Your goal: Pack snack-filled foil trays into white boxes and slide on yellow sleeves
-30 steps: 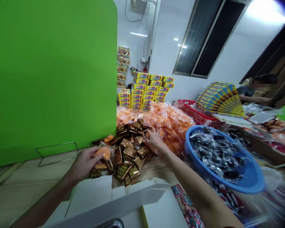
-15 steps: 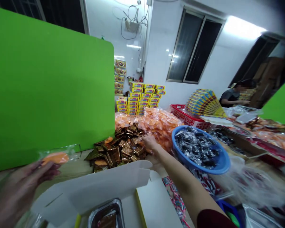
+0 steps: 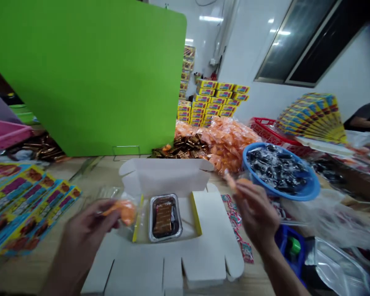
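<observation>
My left hand [image 3: 83, 232] is closed on an orange snack in a clear wrapper [image 3: 125, 210], held just left of an open white cardboard box [image 3: 169, 230]. A foil tray [image 3: 165, 217] with a brown packet inside sits in the box. My right hand [image 3: 255, 211] hovers to the right of the box, pinching another orange wrapped snack [image 3: 234, 182], blurred by motion. Behind the box lie a pile of brown-gold packets [image 3: 185, 147] and a heap of orange wrapped snacks [image 3: 228, 142].
A green panel [image 3: 92, 74] stands behind the box. A blue basin [image 3: 311, 191] of black wrapped sweets sits right. Flat colourful cartons [image 3: 21, 201] lie left, yellow boxes [image 3: 216, 102] are stacked at the back, a red basket [image 3: 265, 131] and fanned cartons [image 3: 314, 117] far right.
Both hands have come back from the piles toward the open box, each carrying an orange wrapped snack. The view has tilted down, so the box and foil tray now show fully.
</observation>
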`<state>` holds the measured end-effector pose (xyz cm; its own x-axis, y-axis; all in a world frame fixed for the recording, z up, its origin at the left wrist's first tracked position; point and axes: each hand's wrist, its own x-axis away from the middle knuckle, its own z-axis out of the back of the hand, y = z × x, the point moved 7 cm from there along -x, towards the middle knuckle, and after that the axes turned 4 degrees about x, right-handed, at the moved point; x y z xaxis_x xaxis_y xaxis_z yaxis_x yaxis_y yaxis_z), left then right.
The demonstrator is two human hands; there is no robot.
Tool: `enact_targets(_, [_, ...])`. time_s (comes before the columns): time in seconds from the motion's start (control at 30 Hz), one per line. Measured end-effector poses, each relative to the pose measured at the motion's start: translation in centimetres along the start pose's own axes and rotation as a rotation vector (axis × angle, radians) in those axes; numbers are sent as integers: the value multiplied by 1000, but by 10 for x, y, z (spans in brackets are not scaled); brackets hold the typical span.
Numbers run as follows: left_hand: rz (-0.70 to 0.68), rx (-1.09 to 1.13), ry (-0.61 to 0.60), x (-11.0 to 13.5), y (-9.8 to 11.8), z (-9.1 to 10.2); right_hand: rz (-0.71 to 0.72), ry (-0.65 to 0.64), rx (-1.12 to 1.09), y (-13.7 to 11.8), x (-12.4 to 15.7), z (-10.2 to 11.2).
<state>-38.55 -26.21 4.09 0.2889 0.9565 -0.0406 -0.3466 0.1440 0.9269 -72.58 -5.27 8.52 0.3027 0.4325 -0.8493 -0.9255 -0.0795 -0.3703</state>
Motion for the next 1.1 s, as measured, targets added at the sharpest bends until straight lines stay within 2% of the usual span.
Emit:
enact_targets(0.1, [7,138,-319,-5,5,-65,288,-321,-24,-49,34,-35])
enact_targets(0.2, [1,157,-526,-14,6,-110,478,-563,36,-66,55,-86])
enact_targets(0.27, [-44,62,-556,-20,2,-125,530,-728,146,-65,64,-118])
enact_targets(0.33, [-156,-161,-516,-25,-2,-130,542,-874,208,-65,71,-139])
enact_targets(0.4, [-262,-380,-459,-28,-6,-132,525,-965,179,-70,76,-148])
enact_targets(0.47, [-309,-526,-429,-28,-11,-133,466,-1023,98,-74,79,-149])
enact_targets(0.63, [-341,-664,-399,-22,-14,-135,197,-1078,-186,-74,76,-145])
enact_targets(0.73, [-393,-712,-366,-15,-8,-136,-105,-1046,-528,-69,69,-148])
enact_targets(0.83, [-447,-745,-372,-11,-4,-141,-464,-943,-815,-57,72,-158])
enact_targets(0.9, [-467,-733,-400,-13,-4,-144,-605,-902,-916,-54,80,-164])
enact_targets(1.0, [-508,-691,-442,-18,-4,-148,-601,-914,-860,-56,88,-163])
enact_targets(1.1, [-559,-645,-464,-20,-1,-148,-529,-875,-710,-58,85,-149])
